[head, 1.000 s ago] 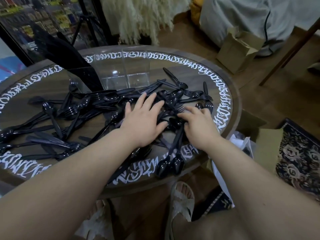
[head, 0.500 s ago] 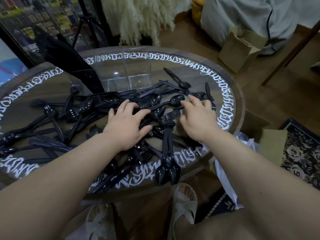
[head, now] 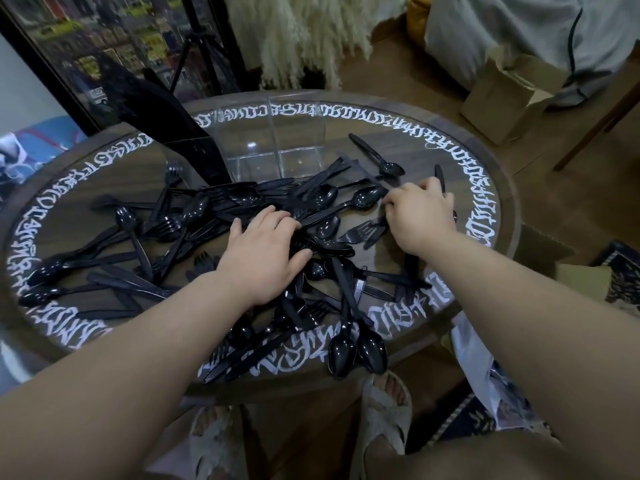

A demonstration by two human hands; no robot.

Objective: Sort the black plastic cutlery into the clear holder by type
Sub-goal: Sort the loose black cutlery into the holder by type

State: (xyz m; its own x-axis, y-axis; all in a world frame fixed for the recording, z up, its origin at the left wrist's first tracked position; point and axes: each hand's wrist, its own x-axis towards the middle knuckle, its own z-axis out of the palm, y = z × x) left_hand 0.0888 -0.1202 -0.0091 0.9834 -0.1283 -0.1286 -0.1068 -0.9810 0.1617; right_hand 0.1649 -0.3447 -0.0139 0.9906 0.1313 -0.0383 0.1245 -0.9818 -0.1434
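Black plastic forks, spoons and knives (head: 194,223) lie scattered in a pile over the round table (head: 485,188). The clear holder (head: 298,133) stands at the table's far side; its left compartment holds upright black knives (head: 162,109), the other compartments look bare. My left hand (head: 263,258) rests flat on the middle of the pile, fingers spread. My right hand (head: 420,214) is to the right of the pile, fingers curled at the end of a long black knife (head: 363,171) that points toward the holder. Two spoons (head: 356,348) lie at the near edge.
The table rim carries white script. Cardboard boxes (head: 509,95) stand on the floor at the right, and a white bag (head: 474,348) hangs by the table's near right edge. A tripod (head: 194,53) stands behind the table. My sandalled feet (head: 384,407) are under the near edge.
My right hand has moved away from me and to the right, curling onto a knife's end. My left hand slid left over the pile, and the cutlery under both hands has spread out.
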